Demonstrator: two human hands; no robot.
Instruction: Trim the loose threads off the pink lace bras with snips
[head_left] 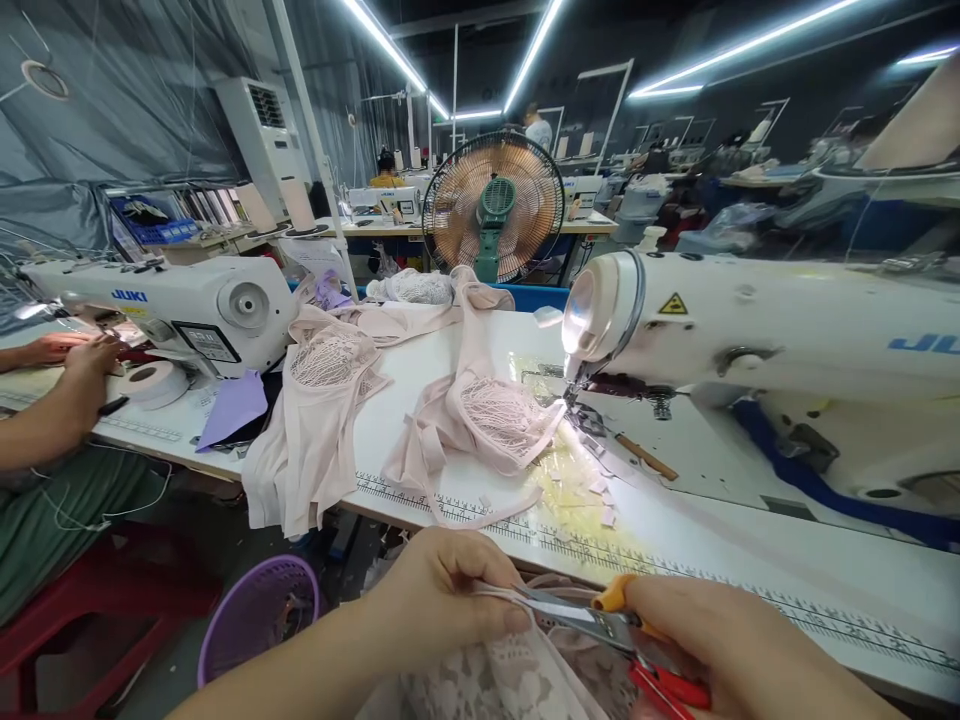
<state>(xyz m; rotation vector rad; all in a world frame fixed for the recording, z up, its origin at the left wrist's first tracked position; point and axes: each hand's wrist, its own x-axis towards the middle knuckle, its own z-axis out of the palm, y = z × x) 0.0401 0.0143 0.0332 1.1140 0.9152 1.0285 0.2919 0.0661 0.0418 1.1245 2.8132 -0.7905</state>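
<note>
My left hand pinches a thin pink strap of a lace garment that lies in my lap below the table edge. My right hand holds small scissors with orange and red handles, their blades laid against the strap beside my left fingers. In front of me stands a white sewing machine with its lamp lit over the needle area. Pink lace bra pieces lie on the white table left of the needle, with several small fabric scraps near them.
A co-worker's arms work at another white sewing machine on the left. A purple basket stands on the floor by a red stool. A standing fan is behind the table. More workstations fill the back.
</note>
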